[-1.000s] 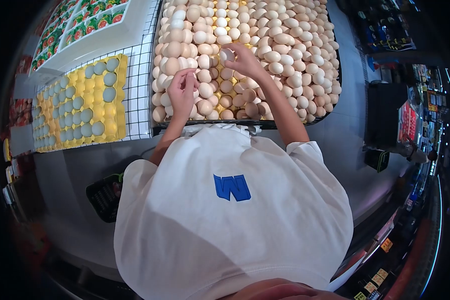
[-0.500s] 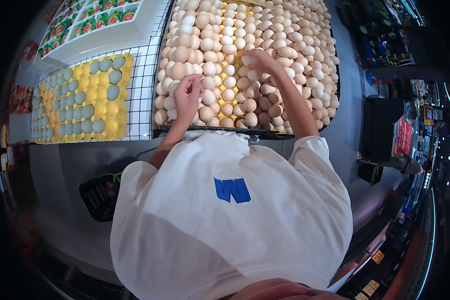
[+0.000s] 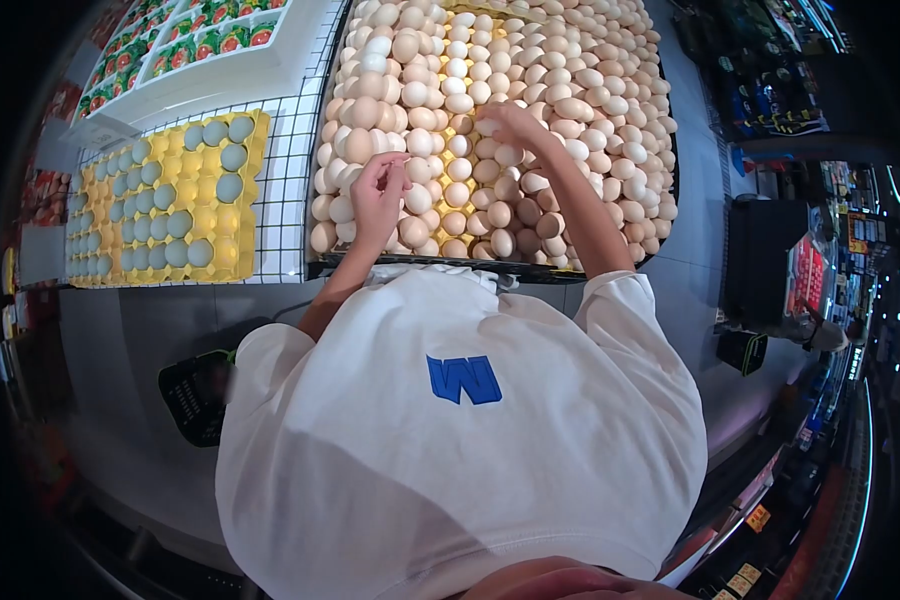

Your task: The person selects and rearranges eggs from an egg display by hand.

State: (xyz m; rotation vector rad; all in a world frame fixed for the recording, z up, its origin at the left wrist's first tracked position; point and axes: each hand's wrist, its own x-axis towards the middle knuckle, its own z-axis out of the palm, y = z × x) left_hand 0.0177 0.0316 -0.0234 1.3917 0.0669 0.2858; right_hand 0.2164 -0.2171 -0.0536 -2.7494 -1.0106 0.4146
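So our right hand (image 3: pixel 512 125) has hopped one column right, fingertips at an egg (image 3: pixel 486 127) beside the bare yellow tray strip (image 3: pixel 444 184), apparently working that row now, though we can't tell if it's gripped or what our curled left hand (image 3: pixel 379 187) holds.

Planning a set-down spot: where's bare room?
Bare: the white gridded strip between the yellow tray of bluish eggs and the egg bin; also several cups in that tray. Crowded: heaped eggs right of the right hand, egg rows by the left hand.
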